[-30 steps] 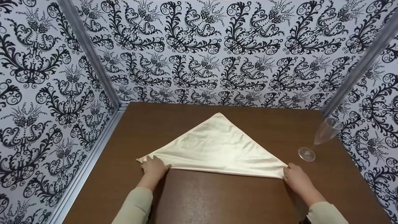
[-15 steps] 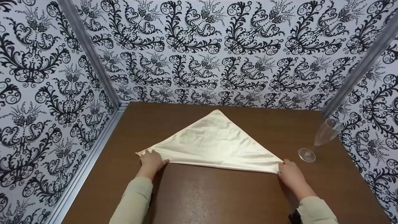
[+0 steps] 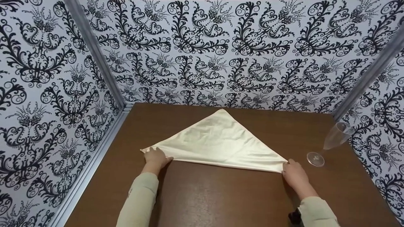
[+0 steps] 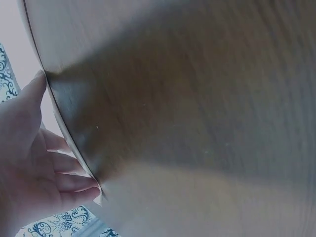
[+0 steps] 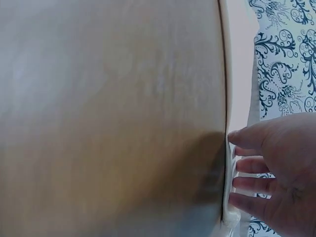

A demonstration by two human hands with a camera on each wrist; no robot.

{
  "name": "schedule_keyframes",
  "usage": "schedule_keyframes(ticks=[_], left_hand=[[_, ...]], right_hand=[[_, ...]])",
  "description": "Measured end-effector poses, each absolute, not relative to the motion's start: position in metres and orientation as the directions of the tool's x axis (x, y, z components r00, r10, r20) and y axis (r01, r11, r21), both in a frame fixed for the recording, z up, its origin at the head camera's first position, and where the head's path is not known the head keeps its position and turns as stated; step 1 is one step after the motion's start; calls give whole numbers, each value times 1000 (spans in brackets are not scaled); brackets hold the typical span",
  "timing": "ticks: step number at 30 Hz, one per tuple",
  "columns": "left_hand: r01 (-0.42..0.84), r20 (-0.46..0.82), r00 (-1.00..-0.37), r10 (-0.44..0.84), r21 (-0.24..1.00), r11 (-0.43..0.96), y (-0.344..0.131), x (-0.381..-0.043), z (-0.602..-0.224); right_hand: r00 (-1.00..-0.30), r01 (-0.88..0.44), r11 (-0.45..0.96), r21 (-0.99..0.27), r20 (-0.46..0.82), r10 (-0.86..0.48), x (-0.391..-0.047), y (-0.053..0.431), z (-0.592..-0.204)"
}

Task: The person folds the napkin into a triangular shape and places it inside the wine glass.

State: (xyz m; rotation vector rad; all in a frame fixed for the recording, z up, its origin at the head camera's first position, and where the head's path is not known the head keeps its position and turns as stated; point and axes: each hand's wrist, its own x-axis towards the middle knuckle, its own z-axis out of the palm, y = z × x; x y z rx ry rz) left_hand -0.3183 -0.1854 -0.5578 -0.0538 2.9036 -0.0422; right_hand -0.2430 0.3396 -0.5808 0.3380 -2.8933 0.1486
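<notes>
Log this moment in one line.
cream triangular cloth on brown table; left hand touching left end; right hand touching right end; clear stemmed glass upright

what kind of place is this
Probably a small staged booth rather than an ordinary room: patterned panels joined by grey metal posts closely enclose a brown tabletop.

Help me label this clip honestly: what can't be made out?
Table beneath the cloth: head view, covered by the cloth.
Cloth's right tip: head view, covered by the right hand.
Dark item beside the right sleeve: head view, too small to identify.
Heel of the left hand: left wrist view, cut off by the left edge.
</notes>
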Motion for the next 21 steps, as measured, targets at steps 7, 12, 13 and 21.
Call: schedule_keyframes(ticks=[7, 12, 13, 21], left_hand=[[-14, -235, -972, -21, -30, 999, -186, -320, -550], [-22, -244, -969, -32, -44, 999, -189, -322, -549], [-24, -247, -968, -35, -45, 999, -190, -323, -550], [-24, -256, -966, -36, -52, 998, -191, -334, -557]], right_hand=[[-964, -188, 977, -96, 206, -165, -245, 335, -582], [-981, -148, 978, -149, 151, -125, -247, 331, -582], [-983, -143, 978, -154, 141, -122, -247, 330, -582], [-983, -151, 972, -180, 134, -128, -248, 332, -578]])
